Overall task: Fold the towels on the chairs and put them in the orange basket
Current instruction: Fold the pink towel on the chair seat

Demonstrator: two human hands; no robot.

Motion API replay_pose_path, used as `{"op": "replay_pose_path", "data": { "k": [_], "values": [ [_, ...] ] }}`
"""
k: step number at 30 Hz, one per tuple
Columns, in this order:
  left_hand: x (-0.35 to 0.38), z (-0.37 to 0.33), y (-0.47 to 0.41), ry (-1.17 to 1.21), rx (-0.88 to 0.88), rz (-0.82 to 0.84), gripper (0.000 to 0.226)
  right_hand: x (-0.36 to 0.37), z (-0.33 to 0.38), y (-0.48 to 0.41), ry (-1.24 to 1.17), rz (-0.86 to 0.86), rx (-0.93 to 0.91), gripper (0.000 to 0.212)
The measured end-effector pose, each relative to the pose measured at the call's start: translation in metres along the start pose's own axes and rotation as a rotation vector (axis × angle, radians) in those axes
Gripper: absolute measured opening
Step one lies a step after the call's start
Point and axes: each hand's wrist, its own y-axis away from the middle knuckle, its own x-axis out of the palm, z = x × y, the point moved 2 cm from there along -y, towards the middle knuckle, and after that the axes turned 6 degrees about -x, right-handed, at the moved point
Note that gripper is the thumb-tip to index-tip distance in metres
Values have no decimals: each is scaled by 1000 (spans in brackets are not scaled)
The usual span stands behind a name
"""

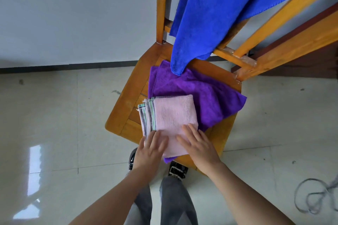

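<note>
1. Pressing on a folded pink towel [173, 113], both hands lie flat with fingers straight and spread, so neither clasps anything.
2. The left hand [150, 149] rests on the part of the towel nearest the front edge of the wooden chair [128, 100], just beside the towel's green and dark striped hem.
3. The right hand [198, 147] lies on the same towel toward the chair's front right corner, its fingertips pointing at the chair back.
4. The pink towel sits on the front half of the chair seat, folded to a neat rectangle in several layers.
5. A purple towel [210, 97] lies under it, spread loosely across the rear and right side of the seat, with one corner hanging over the chair's right edge.
6. A blue towel [219, 14] is draped over the chair back, and its lowest corner touches the purple towel at the rear of the seat.
7. Black shoes [178, 170] and grey trousers [173, 202] stand on the tiled floor [54, 115] at the chair's front.
8. A grey cable [314, 197] lies coiled on the floor well to the chair's right.
</note>
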Motion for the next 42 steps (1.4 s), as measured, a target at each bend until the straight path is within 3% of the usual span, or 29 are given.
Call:
{"op": "replay_pose_path", "data": {
  "k": [4, 7, 11, 16, 19, 21, 25, 32, 35, 42],
  "values": [
    [11, 13, -13, 37, 42, -203, 107, 13, -4, 0, 3, -166, -44, 41],
    [25, 17, -15, 23, 98, -319, 95, 17, 1, 1, -10, -156, -28, 49],
    [10, 20, -13, 98, 180, -443, 83, 6, 3, 0, -36, -163, -32, 40],
    [-25, 25, -4, 178, 199, -465, 83, -25, 0, -2, -13, -254, -82, 25],
    [-43, 24, 14, 195, 195, -499, 76, -50, 6, 4, 8, -248, -101, 33],
    [-63, 21, 27, 162, 185, -508, 73, -73, 8, 8, 23, -237, -113, 38],
    [-110, 10, 72, 144, 141, -457, 58, -137, 24, 33, 36, -258, -56, 27],
    [-228, -22, 156, 148, 171, -377, 39, -259, 51, 99, 112, -291, 63, 47],
    [-277, -35, 182, 93, 260, -459, 35, -303, 52, 120, 31, -347, 171, 33],
    [-410, -58, 233, 17, 440, -700, 31, -441, 59, 161, 64, -426, 392, 45]
  ]
}}
